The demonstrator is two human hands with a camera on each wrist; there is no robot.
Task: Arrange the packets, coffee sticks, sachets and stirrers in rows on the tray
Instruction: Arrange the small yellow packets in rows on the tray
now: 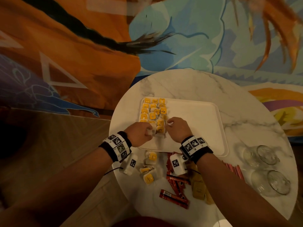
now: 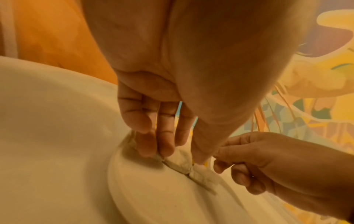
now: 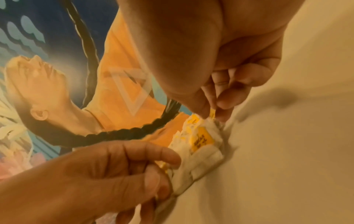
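A white tray [image 1: 196,128] lies on the round marble table [image 1: 188,84]. Yellow-labelled tea bags [image 1: 153,110] fill its left part in rows. At the near end of those rows, my left hand [image 1: 150,131] pinches a white tea bag [image 2: 180,163] between fingers and thumb against the tray [image 2: 153,197]. Just to its right, my right hand [image 1: 169,125] pinches the yellow tag [image 3: 212,113] of a neighbouring tea bag [image 3: 201,141] between thumb and forefinger. The two hands are almost touching.
In front of the tray lie loose tea bags [image 1: 150,167], red coffee sticks [image 1: 175,182], brown sachets [image 1: 199,189] and red-and-white stirrers [image 1: 234,169]. Two glass cups [image 1: 265,154] stand at the right. The tray's right part is bare. A painted wall stands behind.
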